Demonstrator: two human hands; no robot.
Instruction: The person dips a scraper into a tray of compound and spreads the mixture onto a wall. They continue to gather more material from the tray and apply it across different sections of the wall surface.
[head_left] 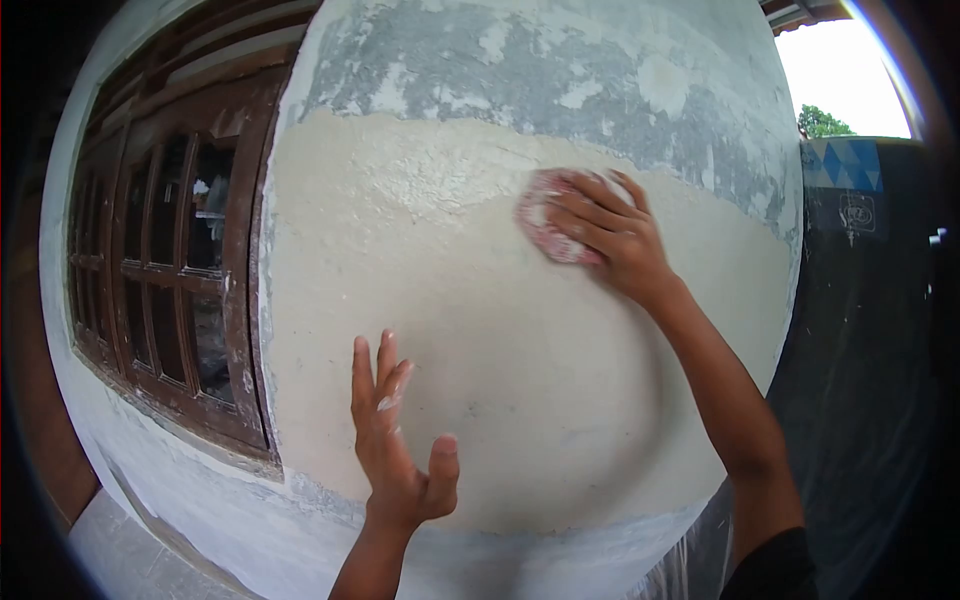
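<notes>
My right hand (610,232) presses a rounded red sponge (550,222), smeared with white, flat against the wall, fingers spread over its back. The sponge is slightly blurred. Beneath it lies a cream-coloured plastered band (480,330) of the wall, wet and shiny with rough ridges toward its upper left. Lower down, my left hand (395,440) is raised before the same band, empty, with fingers stretched up and the thumb apart. White paste sticks to its fingers.
A brown wooden window (180,270) with glass panes is set into the wall on the left. Above the cream band runs a patchy grey-and-white strip (540,70). A dark panel (850,380) with a blue-and-white top stands at the right, past the wall's edge.
</notes>
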